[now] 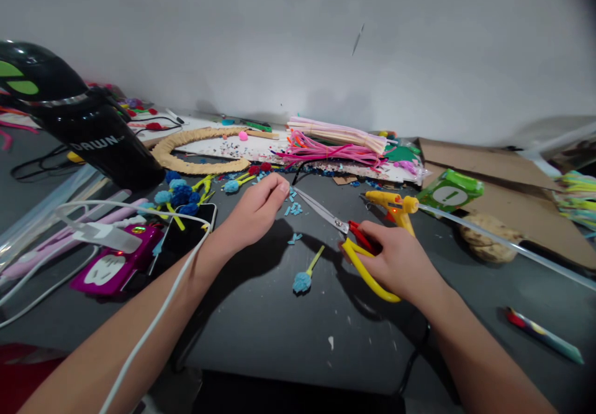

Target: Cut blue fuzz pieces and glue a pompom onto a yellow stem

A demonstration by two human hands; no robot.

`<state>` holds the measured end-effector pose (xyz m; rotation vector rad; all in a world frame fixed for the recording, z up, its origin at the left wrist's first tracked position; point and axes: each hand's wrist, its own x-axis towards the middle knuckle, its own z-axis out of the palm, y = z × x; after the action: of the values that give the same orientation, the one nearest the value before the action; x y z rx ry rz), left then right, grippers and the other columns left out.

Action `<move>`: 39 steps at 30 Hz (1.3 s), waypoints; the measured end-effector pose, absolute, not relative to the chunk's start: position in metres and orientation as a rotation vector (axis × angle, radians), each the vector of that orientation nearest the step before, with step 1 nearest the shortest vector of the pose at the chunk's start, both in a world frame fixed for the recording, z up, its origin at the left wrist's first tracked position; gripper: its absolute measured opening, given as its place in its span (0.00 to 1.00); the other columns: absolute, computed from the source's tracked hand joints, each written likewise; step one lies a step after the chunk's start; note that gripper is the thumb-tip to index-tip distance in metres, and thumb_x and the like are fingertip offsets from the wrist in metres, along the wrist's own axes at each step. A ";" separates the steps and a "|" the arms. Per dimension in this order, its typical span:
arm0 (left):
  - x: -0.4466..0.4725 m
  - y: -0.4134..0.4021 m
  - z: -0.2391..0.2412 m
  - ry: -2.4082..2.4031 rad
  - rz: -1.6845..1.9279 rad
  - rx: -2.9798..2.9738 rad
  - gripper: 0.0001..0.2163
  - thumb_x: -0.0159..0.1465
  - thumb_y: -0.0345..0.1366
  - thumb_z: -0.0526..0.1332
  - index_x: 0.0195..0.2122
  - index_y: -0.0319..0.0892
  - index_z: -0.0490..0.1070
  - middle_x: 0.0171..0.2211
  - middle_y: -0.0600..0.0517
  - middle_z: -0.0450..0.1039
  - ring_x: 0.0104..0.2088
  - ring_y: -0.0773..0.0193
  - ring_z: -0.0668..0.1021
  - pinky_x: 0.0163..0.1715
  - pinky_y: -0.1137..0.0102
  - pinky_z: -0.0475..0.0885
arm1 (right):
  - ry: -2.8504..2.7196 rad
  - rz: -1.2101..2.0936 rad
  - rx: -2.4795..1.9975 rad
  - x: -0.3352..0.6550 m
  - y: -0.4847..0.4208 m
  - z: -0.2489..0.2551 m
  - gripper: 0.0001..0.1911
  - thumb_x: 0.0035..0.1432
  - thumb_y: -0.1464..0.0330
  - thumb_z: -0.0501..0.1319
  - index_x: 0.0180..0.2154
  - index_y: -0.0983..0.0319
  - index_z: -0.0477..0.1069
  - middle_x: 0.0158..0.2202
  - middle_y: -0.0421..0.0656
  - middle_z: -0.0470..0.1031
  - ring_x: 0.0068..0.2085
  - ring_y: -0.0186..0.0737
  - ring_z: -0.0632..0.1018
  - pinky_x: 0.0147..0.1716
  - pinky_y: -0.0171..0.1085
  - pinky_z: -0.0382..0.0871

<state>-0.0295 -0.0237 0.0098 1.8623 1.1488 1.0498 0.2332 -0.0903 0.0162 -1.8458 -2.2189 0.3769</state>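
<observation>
My right hand [395, 262] grips the red and yellow handles of a pair of scissors [326, 214], whose blades point up and left toward my left hand. My left hand [256, 210] has its fingertips pinched together just left of the blade tips; what it pinches is too small to make out. Small blue cut scraps [292, 209] lie beneath the blades. A blue pompom on a yellow stem [305, 277] lies on the dark table [279, 333] between my hands.
A yellow glue gun [393, 206] with a long clear stick stands behind my right hand. Pink pipe cleaners [326, 147], a braided ring [195, 150], several blue pompom stems [179, 193], a phone [186, 234], a magenta device [112, 268], a black hairdryer [79, 122] and cardboard surround them.
</observation>
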 end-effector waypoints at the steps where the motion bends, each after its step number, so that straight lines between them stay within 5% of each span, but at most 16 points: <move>1: -0.029 -0.024 0.010 1.150 1.046 1.865 0.15 0.72 0.46 0.49 0.32 0.43 0.61 0.25 0.56 0.60 0.25 0.68 0.63 0.27 0.69 0.59 | -2.222 0.379 -1.842 0.233 -0.090 0.016 0.19 0.53 0.52 0.62 0.25 0.58 0.59 0.19 0.35 0.60 0.24 0.34 0.59 0.25 0.35 0.48; 39: -0.032 -0.024 0.015 1.145 1.046 1.943 0.11 0.71 0.41 0.51 0.33 0.42 0.62 0.26 0.57 0.57 0.26 0.69 0.61 0.27 0.71 0.57 | -2.184 0.397 -1.831 0.235 -0.093 0.019 0.19 0.53 0.53 0.62 0.25 0.58 0.60 0.20 0.35 0.64 0.24 0.34 0.62 0.25 0.35 0.50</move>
<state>-0.0320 -0.0238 0.0147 1.9428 1.1453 1.0464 0.2348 -0.0927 0.0191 -1.8305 -2.1842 0.3968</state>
